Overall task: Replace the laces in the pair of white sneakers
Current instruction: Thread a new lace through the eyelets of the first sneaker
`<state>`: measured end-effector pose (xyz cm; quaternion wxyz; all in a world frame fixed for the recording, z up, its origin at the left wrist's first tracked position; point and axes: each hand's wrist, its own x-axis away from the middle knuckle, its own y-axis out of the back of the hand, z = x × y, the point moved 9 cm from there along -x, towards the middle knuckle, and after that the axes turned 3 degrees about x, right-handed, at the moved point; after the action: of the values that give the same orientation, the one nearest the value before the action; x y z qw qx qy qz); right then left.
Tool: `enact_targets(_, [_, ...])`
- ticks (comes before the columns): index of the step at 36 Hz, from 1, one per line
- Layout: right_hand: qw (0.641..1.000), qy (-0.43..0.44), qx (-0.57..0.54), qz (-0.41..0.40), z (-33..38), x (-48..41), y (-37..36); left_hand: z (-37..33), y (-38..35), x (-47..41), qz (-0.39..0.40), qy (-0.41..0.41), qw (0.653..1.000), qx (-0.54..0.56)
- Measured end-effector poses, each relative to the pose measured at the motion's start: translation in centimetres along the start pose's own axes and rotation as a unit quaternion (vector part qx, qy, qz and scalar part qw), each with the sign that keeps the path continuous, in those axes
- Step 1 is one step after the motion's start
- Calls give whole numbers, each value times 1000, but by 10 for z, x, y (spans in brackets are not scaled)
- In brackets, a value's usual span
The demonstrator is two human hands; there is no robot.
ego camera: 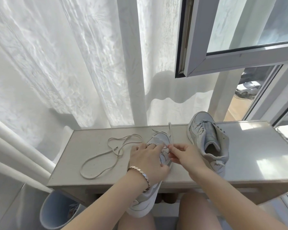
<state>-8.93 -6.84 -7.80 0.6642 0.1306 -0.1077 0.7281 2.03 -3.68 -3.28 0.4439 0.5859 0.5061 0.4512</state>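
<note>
Pinching the lace (171,133) beside the eyelets, the right hand (187,156) is nearer; the lace runs away toward the toe. The left hand (146,160) grips the near sneaker (158,139), which lies lengthwise on the bench (248,155), heel overhanging.

Small dark script mark (217,164) on far sneaker (204,135) heel, right of right hand (188,157) pinch on lace (172,136): too blurred to read. Near sneaker (160,139) in left hand (146,160) grip: nothing legible.
</note>
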Motion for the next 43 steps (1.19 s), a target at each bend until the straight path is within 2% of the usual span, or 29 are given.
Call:
enact_targets(6, [999,43,-10,-18,5,0,4,2,0,-6,54,-7,998,21])
enact_targets(16, [999,43,0,-27,4,-8,2,-2,7,-3,3,14,1000,19])
enact_targets(22, [999,40,9,-22,3,-12,1,-2,9,0,12,18,998,61])
enact_targets(30, [997,22,58,48,8,-17,-4,2,13,2,-37,19,995,88])
enact_targets(38, [980,27,138,140,19,-19,-10,2,17,9,-98,19,992,83])
enact_targets(43, [974,30,168,151,24,-20,-12,3,13,4,-83,19,994,69])
